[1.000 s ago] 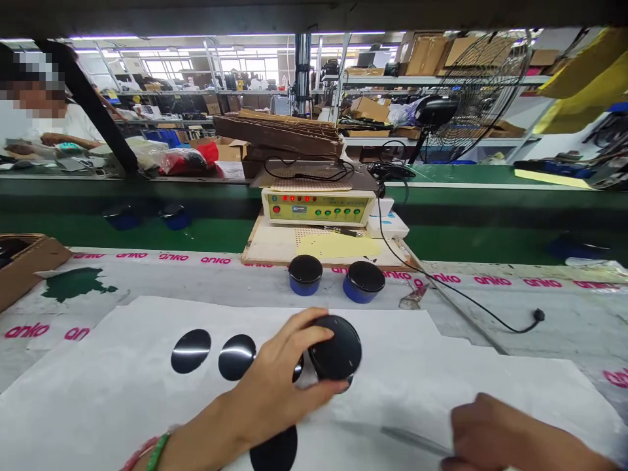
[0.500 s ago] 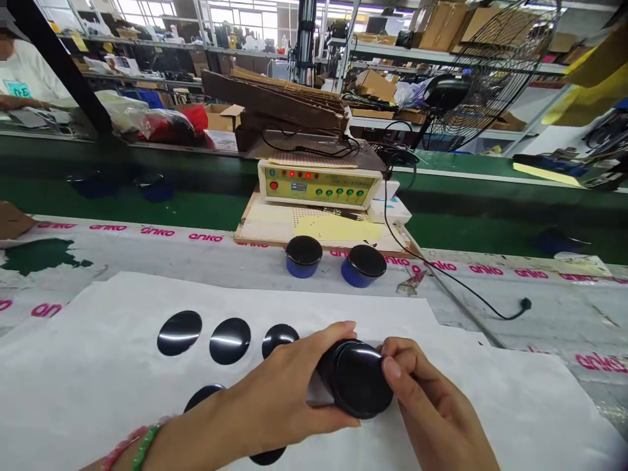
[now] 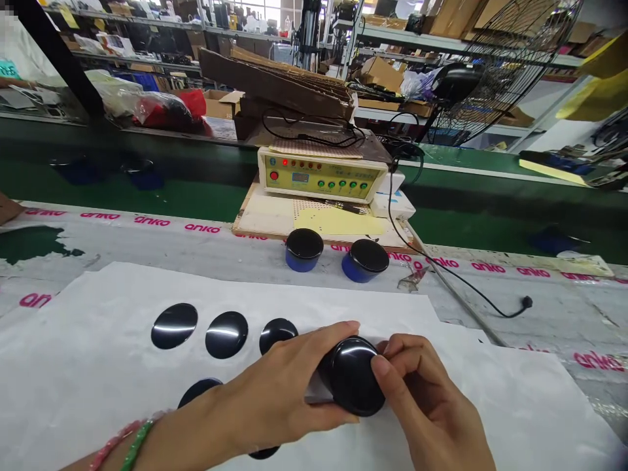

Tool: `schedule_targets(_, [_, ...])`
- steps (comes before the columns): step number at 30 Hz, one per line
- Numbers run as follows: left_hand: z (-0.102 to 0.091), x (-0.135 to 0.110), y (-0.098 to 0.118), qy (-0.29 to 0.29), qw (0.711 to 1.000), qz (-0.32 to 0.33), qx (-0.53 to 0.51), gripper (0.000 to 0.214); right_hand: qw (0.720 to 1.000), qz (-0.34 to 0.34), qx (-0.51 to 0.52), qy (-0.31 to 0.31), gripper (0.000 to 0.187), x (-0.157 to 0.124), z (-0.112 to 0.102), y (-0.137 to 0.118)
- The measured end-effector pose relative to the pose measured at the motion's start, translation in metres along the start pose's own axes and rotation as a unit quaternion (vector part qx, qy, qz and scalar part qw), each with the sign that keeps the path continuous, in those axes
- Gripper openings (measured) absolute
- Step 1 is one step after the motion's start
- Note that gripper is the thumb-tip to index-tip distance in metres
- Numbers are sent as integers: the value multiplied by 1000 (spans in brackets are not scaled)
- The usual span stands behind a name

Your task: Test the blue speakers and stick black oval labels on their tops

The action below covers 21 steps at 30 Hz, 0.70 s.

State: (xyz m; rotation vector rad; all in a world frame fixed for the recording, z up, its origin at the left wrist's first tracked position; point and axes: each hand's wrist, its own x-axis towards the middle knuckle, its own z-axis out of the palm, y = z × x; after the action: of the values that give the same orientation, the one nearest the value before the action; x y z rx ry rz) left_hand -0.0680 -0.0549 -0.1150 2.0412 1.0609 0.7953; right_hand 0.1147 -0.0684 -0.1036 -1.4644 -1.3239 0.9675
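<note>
Your left hand [image 3: 289,386] has its grip closed around the black-faced round piece [image 3: 357,381], raised over the white paper [image 3: 108,373]; your right hand [image 3: 426,392] pinches its rim. You seem to be aligning the glossy face; next calls for steady, even edge pressure.

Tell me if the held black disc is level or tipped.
Tipped: in the left hand, the disc faces the camera, looking rounder than the black tops of the upright blue cups.
</note>
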Motion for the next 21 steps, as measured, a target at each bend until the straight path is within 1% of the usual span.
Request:
schedule_targets(4, [0, -1, 1, -4, 1000, -13, -6, 86, 1000, -1, -11, 10, 31, -2, 4, -5])
schedule_targets(10, [0, -1, -1, -12, 1000, -8, -8, 86, 999, -25, -41, 5, 31, -1, 4, -4])
schedule_targets(13, [1, -1, -2, -16, 1000, -2, -5, 90, 998, -32, -54, -7, 32, -1, 3, -5])
schedule_targets(16, [0, -1, -2, -18, 1000, 5, 12, 99, 997, -33, -69, -25, 32, 0, 0, -7])
schedule_targets(18, [0, 0, -1, -13, 998, 38, 42, 99, 994, -29, -95, -41, 33, 2, -4, -8])
schedule_targets(21, [0, 1, 1, -10, 990, 107, 95, 85, 988, -15, -141, -64, 37, 4, -8, -11])
